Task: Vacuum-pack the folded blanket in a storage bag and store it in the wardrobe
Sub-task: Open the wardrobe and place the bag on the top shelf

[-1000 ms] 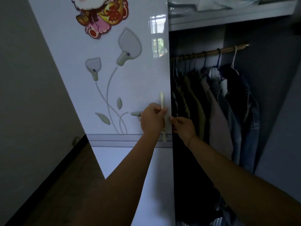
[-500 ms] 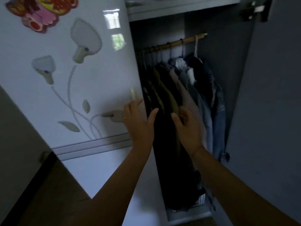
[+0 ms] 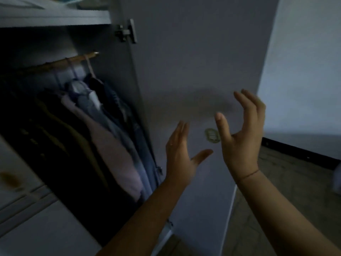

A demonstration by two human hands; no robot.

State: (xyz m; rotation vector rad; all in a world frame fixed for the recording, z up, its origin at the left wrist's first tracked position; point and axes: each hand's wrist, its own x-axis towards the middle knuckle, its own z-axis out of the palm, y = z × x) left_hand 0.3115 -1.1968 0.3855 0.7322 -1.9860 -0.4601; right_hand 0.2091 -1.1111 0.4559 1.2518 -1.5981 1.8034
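Head view: wardrobe (image 3: 46, 39) open, clothes (image 3: 103, 126) at 9 o'clock, door (image 3: 193, 61) at 12. Left hand (image 3: 180, 157), right hand (image 3: 241, 137) raised before door, fingers (image 3: 249, 104) wide, holding nothing. Bagged blanket not in view. Likely bulky, soft, plastic slick: grip opposite edges, both hands.

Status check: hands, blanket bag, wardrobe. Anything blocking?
Hands empty: left hand open, right hand open. Storage bag not in view. Wardrobe door swung open; hanging clothes inside.
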